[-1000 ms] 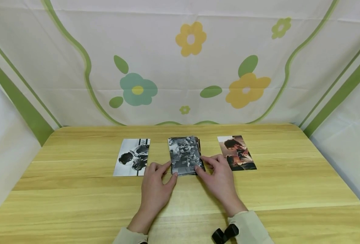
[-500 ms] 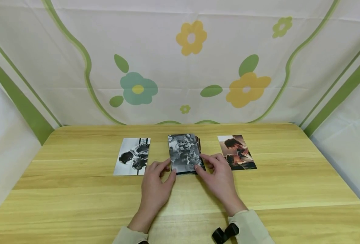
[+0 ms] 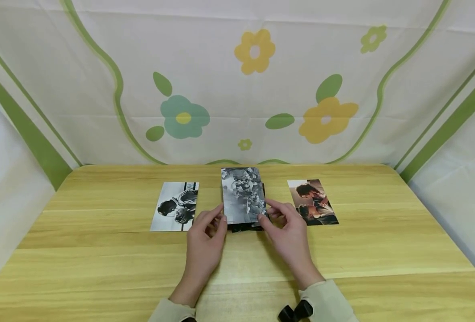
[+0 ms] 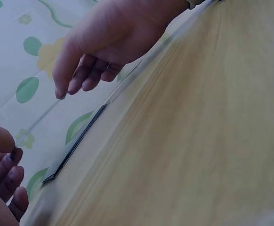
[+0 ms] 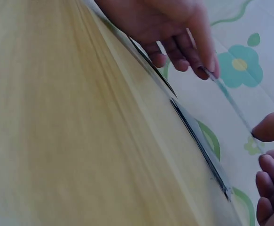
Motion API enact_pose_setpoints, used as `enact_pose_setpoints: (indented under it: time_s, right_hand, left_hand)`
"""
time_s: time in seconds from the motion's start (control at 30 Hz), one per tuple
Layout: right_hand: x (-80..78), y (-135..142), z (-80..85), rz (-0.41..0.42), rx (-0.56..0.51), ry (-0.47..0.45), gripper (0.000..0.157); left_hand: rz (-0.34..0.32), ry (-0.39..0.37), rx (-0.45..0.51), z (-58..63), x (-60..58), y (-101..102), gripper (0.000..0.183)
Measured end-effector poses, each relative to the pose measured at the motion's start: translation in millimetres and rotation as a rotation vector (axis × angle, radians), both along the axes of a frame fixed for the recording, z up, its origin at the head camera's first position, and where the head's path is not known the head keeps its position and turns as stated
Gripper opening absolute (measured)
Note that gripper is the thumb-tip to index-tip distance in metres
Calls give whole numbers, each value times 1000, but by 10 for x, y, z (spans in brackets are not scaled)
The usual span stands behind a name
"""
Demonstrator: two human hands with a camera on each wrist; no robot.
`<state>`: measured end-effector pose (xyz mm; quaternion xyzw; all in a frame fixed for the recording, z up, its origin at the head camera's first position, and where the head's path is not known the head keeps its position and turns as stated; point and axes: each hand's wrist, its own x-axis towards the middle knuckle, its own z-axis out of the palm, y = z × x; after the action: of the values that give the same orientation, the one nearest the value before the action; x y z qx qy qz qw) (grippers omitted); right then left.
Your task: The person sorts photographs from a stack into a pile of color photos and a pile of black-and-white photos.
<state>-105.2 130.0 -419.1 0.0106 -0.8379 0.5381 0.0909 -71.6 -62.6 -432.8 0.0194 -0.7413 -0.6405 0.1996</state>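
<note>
Left grip [image 3: 204, 241] raised, pinching, right grip [image 3: 288, 235] likewise.

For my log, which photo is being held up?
The middle black-and-white photo, pinched by the left hand and right hand above the stack; the left photo and right photo lie flat on the table.

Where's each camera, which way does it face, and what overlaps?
Head: on the head, facing forward and down at the table and held photo; left hand, right hand and sleeves show.
Left wrist: on that wrist, facing across the table toward the right hand; left hand partly shows at left edge.
Right wrist: on that wrist, facing the left hand; right hand partly shows at right edge.
Shared: both wrist views catch the held photo edge-on.
</note>
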Motion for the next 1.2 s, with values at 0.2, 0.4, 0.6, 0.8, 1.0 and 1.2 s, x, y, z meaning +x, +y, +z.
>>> enact_pose_setpoints:
  time_s: [0.2,0.4,0.6,0.8,1.0,1.2]
  right_hand:
    - [32,-30,26,-21,-105,51,42]
    - [39,-60,59,-21,-145,46,41]
    - [67,-106,74,16,-138,26,41]
    - [133,-264,81,109,-101,19,45]
    - [173,-585,122,150,-63,-4,46]
    - [191,-1025,166,162,-43,-24,46]
  left_hand:
    - [-7,30,57,18,4,-3,36]
    - [-11,19,84,62,7,-17,35]
    - [36,9,87,82,35,-45,36]
    - [152,11,67,95,81,-172,34]
    - [300,-1,53,124,69,-384,33]
    - [508,-12,-26,157,73,-581,31]
